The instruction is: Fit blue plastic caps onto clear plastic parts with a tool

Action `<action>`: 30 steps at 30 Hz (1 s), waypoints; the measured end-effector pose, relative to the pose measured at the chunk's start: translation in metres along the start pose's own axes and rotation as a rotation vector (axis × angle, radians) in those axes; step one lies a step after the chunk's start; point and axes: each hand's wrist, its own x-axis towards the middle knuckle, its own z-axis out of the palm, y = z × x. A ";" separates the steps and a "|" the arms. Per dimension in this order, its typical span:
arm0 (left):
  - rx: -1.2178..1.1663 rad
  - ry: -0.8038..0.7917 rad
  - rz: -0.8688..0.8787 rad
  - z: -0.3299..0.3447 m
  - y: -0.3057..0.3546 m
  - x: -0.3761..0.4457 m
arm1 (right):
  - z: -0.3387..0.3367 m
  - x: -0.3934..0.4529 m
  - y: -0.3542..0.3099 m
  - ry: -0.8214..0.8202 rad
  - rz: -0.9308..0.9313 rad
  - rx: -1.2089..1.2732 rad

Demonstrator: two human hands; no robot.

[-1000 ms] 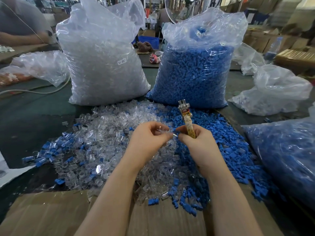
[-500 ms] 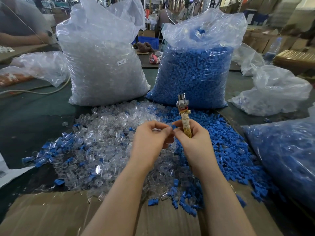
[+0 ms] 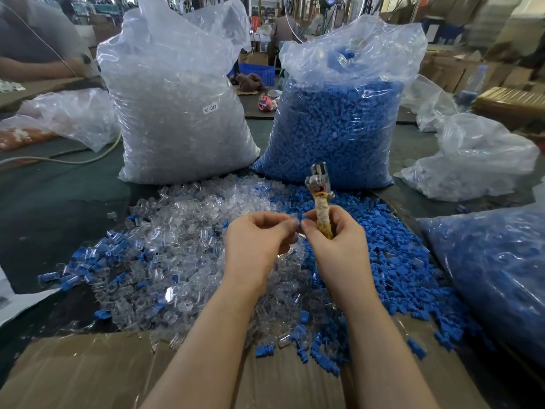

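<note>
My left hand (image 3: 258, 242) pinches a small clear plastic part (image 3: 290, 216) at its fingertips. My right hand (image 3: 336, 242) grips a tool (image 3: 320, 199) with a tape-wrapped handle and a metal head that points up. Its thumb and forefinger also pinch a blue cap (image 3: 302, 221), which touches the clear part. Both hands meet above a loose heap of clear parts (image 3: 177, 246) on the left and blue caps (image 3: 392, 261) on the right.
A tall bag of clear parts (image 3: 177, 113) and a tall bag of blue caps (image 3: 339, 122) stand behind the heap. Another blue-filled bag (image 3: 495, 270) lies at the right. Cardboard (image 3: 88, 376) covers the near edge. Another person's arm (image 3: 29, 69) rests at the far left.
Both hands rose slightly and drew together. The tool in the right hand moved up and stands more upright. The blue cap now shows between the fingertips.
</note>
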 end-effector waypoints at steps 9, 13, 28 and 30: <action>-0.132 -0.049 -0.083 0.001 0.001 0.000 | 0.000 0.003 0.003 0.090 -0.012 0.041; -0.157 -0.077 -0.097 0.002 0.002 0.000 | 0.000 0.003 0.004 0.078 0.015 0.019; -0.053 -0.054 0.054 0.004 0.002 -0.001 | 0.000 -0.001 -0.002 0.100 -0.030 -0.106; 0.004 -0.025 0.103 0.004 0.002 -0.002 | 0.000 -0.001 -0.002 0.087 -0.021 -0.102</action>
